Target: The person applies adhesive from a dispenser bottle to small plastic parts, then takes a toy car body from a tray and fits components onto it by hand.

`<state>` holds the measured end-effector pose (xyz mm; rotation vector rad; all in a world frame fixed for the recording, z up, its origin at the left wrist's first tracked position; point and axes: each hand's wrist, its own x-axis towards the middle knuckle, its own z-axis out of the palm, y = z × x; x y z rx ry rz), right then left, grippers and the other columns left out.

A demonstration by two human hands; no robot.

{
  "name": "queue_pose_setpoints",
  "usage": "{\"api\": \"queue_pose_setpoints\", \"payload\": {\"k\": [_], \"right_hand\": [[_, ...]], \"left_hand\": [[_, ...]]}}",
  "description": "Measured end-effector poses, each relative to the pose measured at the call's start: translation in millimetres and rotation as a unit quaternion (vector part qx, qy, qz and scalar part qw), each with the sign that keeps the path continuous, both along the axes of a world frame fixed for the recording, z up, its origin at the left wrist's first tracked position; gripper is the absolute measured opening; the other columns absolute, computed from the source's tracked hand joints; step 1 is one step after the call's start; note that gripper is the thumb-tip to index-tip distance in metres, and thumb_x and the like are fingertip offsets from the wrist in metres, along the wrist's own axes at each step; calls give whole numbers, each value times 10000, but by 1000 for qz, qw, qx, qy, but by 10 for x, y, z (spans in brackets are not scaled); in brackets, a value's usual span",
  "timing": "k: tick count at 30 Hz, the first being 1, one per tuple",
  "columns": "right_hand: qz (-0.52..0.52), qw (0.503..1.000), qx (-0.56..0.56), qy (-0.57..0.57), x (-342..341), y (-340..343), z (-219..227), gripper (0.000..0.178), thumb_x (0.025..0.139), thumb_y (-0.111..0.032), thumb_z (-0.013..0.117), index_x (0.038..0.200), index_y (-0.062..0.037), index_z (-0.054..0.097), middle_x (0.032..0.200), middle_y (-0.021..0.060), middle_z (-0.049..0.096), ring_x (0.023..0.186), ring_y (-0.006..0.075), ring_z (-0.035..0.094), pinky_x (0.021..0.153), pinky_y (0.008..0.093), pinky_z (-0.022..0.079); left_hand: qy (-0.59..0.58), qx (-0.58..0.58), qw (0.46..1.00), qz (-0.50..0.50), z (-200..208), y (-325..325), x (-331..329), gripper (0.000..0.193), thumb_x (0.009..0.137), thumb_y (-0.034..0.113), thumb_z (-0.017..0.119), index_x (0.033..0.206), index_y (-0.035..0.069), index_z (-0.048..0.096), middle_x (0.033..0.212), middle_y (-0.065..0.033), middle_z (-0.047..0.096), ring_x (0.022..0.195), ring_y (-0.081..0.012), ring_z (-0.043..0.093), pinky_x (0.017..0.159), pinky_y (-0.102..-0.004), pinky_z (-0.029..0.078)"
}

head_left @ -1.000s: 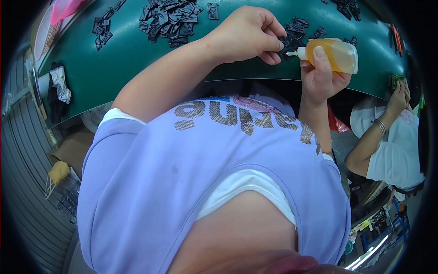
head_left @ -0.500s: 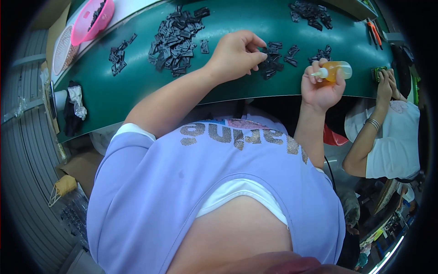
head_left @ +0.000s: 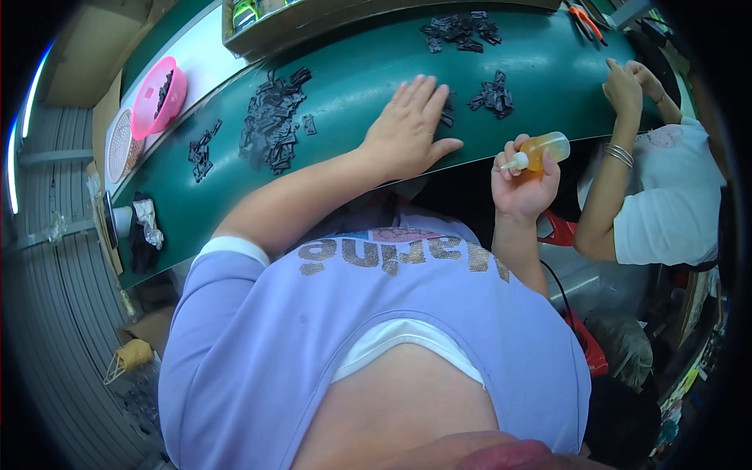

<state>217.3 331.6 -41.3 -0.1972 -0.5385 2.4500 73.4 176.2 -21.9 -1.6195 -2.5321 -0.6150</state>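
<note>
My left hand lies palm down with its fingers stretched out over some small black plastic pieces. Most of those pieces are hidden under it; a few show beside its fingertips. In my right hand, held at the table's near edge, is a clear squeeze bottle of orange-yellow liquid, lying on its side with its pale nozzle toward the left. A small heap of similar black pieces sits just beyond the bottle. To the left of my left hand spreads a bigger black heap.
The green table also carries a far heap and a small left group. A pink basket stands at the far left. Behind is a cardboard box. Orange-handled pliers lie far right, near a co-worker's arm.
My left hand has gone from pinching at the black pieces to lying flat over them. The right hand still holds the bottle. The whole view has shifted, bringing the cardboard box in.
</note>
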Motion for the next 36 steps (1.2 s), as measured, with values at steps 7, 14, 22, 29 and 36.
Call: {"api": "queue_pose_setpoints", "payload": {"k": [7,14,22,29,36], "right_hand": [[-25,1000,10,8,133,55,3,293,879,-282,557,956,0,541,858,105,590,601,151,483,494,268,401],[92,989,-107,55,80,106,-10,306,868,-292,582,998,-20,532,898,136,551,637,170,447,523,275,394],[233,970,-32,60,-19,53,9,390,938,-302,563,1166,13,530,1171,193,563,998,285,584,786,351,505],[275,961,0,28,-199,-354,30,389,948,-242,543,1213,40,502,1191,234,560,1058,334,605,826,363,563],[295,955,5,-20,-435,-868,126,301,955,-161,518,1193,23,534,1165,246,593,1045,392,625,826,383,578]], "left_hand": [[-114,171,979,6,-30,826,-137,553,879,360,633,1265,-13,498,1266,-234,527,1220,-373,475,1043,-425,368],[-119,304,942,72,20,-64,-210,263,838,169,669,1048,17,623,1064,-158,633,1009,-298,601,881,-365,472],[-95,271,942,172,269,-1557,147,131,772,60,686,890,31,638,896,-114,639,836,-254,631,736,-340,504],[249,146,764,577,90,-3852,-661,180,701,154,633,852,61,664,891,-146,639,913,-329,593,846,-429,467],[-20,-185,626,757,222,-4881,-533,316,814,298,533,1066,198,695,1099,-123,677,1048,-337,632,872,-471,491]]}}
